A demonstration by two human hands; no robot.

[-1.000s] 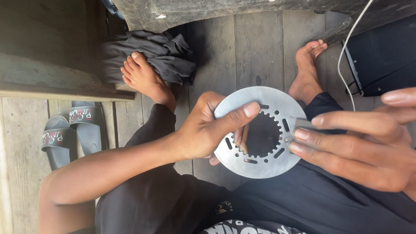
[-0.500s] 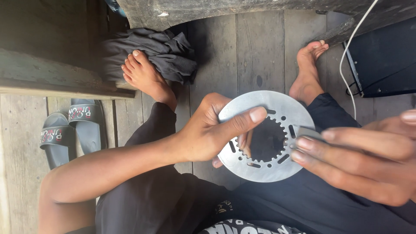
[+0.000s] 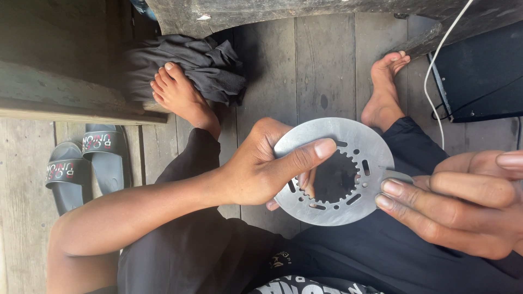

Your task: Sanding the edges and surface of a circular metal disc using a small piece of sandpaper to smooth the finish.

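The left hand (image 3: 261,169) grasps the metal disc (image 3: 338,170) at its left rim, thumb laid across the face, fingertips showing through the toothed centre hole. The right hand (image 3: 463,204) pinches a small grey piece (image 3: 396,176) against the disc's right rim. The disc is held above the lap, over dark trousers (image 3: 381,256). Beyond the disc, two bare feet rest on the plank floor (image 3: 321,60). Left of the disc lie grey sandals (image 3: 87,163); beyond it, a dark cloth (image 3: 207,65).
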